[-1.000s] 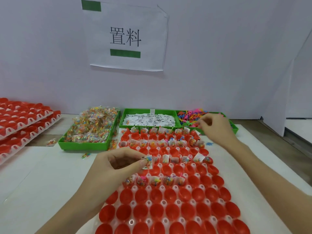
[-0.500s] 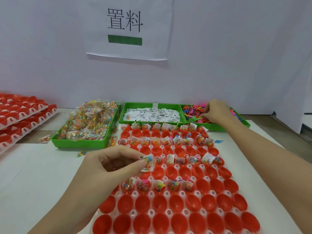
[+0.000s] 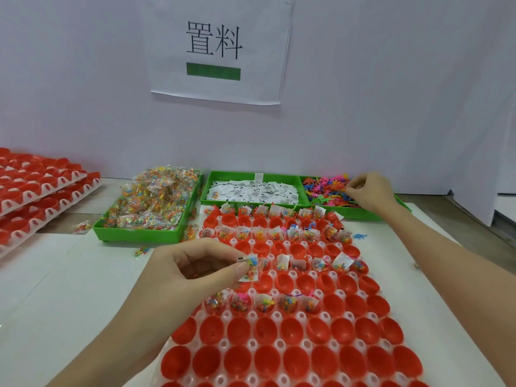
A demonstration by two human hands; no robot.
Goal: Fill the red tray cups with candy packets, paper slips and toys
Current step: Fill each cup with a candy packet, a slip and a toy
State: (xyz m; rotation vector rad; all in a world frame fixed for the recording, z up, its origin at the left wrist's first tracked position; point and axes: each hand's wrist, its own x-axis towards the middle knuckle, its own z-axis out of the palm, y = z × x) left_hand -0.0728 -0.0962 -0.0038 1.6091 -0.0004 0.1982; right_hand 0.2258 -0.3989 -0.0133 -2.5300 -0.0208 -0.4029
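Red tray [image 3: 252, 343] lies centre of table, approx. half done by my read: far rows w/ packets & slips in cups, one mid row filled, near rows bare, plus empty rows between. L to R: spare tray stack [image 3: 42, 191] far left; candy bin [image 3: 152, 203]; left hand [image 3: 192, 272] pinching a candy packet [image 3: 249, 270] w/ a slip over tray's left edge, not yet dropped in; slip bin [image 3: 252, 189]; toy bin [image 3: 329, 189], where right hand [image 3: 368, 189] has fingers curled into toys. Can't tell if one's actually pinched. Lots of cups left.
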